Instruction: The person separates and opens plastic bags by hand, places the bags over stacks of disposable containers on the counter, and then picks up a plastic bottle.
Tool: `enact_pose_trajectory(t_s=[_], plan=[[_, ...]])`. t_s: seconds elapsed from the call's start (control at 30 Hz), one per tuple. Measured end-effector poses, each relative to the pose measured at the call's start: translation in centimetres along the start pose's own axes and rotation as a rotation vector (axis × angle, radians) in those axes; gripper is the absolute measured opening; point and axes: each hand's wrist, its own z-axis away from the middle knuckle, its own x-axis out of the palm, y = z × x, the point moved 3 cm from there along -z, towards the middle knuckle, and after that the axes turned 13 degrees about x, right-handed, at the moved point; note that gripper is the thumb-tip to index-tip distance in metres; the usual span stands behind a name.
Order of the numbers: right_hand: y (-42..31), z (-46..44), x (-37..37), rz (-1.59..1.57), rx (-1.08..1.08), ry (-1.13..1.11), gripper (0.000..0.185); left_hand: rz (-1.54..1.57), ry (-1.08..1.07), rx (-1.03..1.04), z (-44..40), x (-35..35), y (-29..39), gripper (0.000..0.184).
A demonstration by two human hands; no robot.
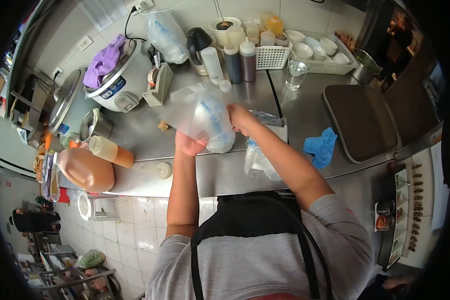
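Observation:
A clear plastic bag (212,117) with blue print hangs above the steel counter, with whitish contents that I cannot make out. My left hand (190,144) grips its lower left side, fingers partly hidden behind the plastic. Fingers closed, my right hand (241,119) pinches the bag's right edge. Beneath my right forearm lies a flat clear pack (262,162) of folded plastic. A white squeeze bottle (212,65) without its cap stands just beyond the bag, and a small white cap (225,85) lies beside it.
Rice cooker (127,85), tape dispenser (158,85), and dark sauce bottles (248,60) line the back. On the left are a large jug (85,171) and an orange-filled bottle (112,151). A water glass (296,74), blue cloth (320,147) and brown tray (361,122) are right.

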Motion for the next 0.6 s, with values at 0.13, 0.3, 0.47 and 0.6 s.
enact_pose_trajectory(t_s=[0.13, 0.3, 0.47, 0.6], plan=[[1.0, -0.9, 0.0, 0.017, -0.028, 0.061, 0.024, 0.21, -0.196, -0.092, -0.9, -6.1, -0.7, 0.033], [2.9, -1.6, -0.3, -0.025, -0.092, 0.073, 0.024, -0.052, 0.199, 0.12, 0.5, -3.8, -1.5, 0.033], [3.5, -1.0, -0.1, -0.16, -0.022, 0.042, 0.019, 0.174, 0.003, 0.159, 0.6, -7.0, -1.6, 0.031], [4.6, -0.7, -0.8, -0.323, 0.075, -0.084, 0.011, -0.071, 0.332, 0.312, 3.1, -3.2, -1.8, 0.03]])
